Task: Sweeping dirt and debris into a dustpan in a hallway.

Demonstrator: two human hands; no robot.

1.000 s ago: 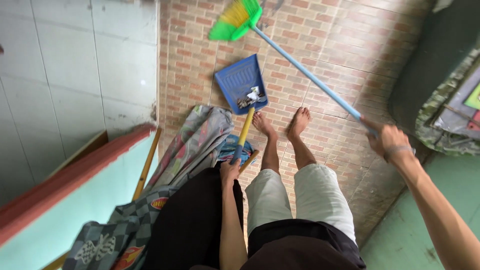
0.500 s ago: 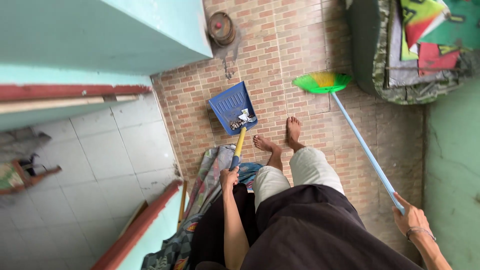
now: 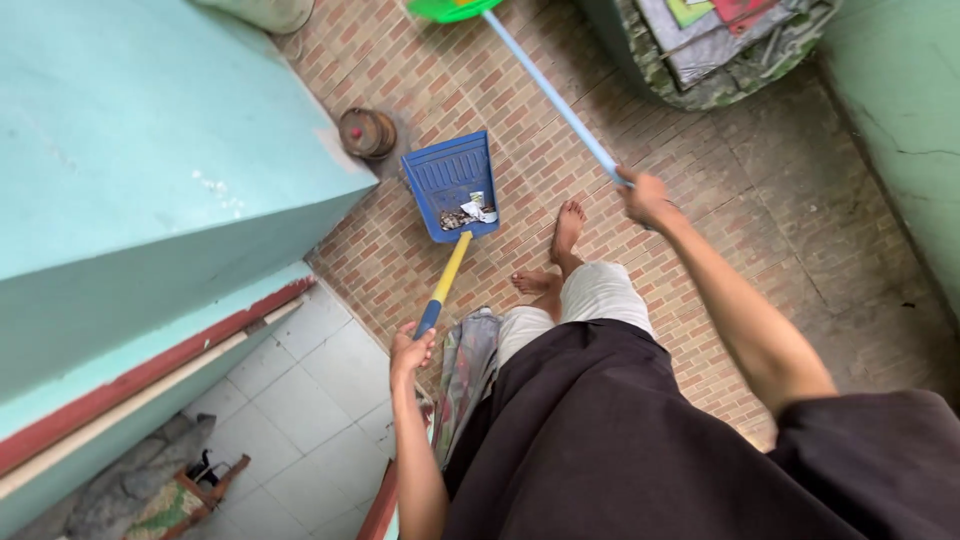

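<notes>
**Dustpan and broom held over the brick floor**

The left hand (image 3: 410, 350) is wrapping its fingers (image 3: 421, 352) tightly round the blue end of the dustpan handle (image 3: 443, 284), which is running yellow toward one o'clock into the blue dustpan (image 3: 449, 182). The pan's open mouth is pointing toward twelve o'clock, and scraps of litter (image 3: 465, 213) are lying at its back edge. The right hand (image 3: 645, 197) is clenching the pale blue broom handle (image 3: 553, 98); its long axis is slanting toward eleven o'clock, ending at the green broom head (image 3: 447, 9). A round rusty lid (image 3: 366, 132) is lying at ten o'clock of the pan.
</notes>
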